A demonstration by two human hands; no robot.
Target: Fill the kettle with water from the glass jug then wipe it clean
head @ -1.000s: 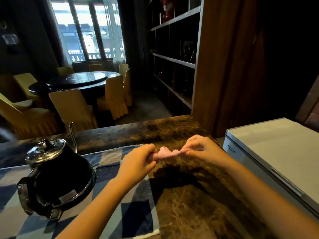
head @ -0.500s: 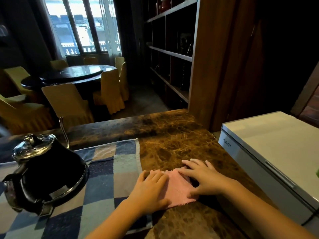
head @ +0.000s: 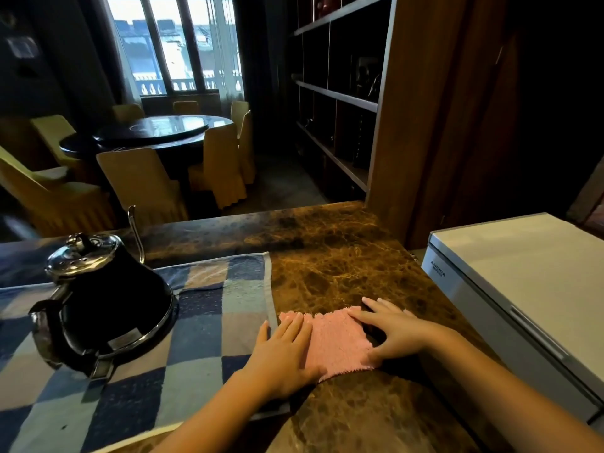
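Kettle [head: 108, 302], one cloth [head: 336, 341], two flat hands

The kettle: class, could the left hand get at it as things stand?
Probably yes. The left hand lies flat on the pink cloth, and only bare checked towel separates it from the kettle.

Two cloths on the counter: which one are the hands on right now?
The small pink cloth on the bare marble, both hands pressed flat: left hand, right hand. The large blue checked cloth lies under the kettle.
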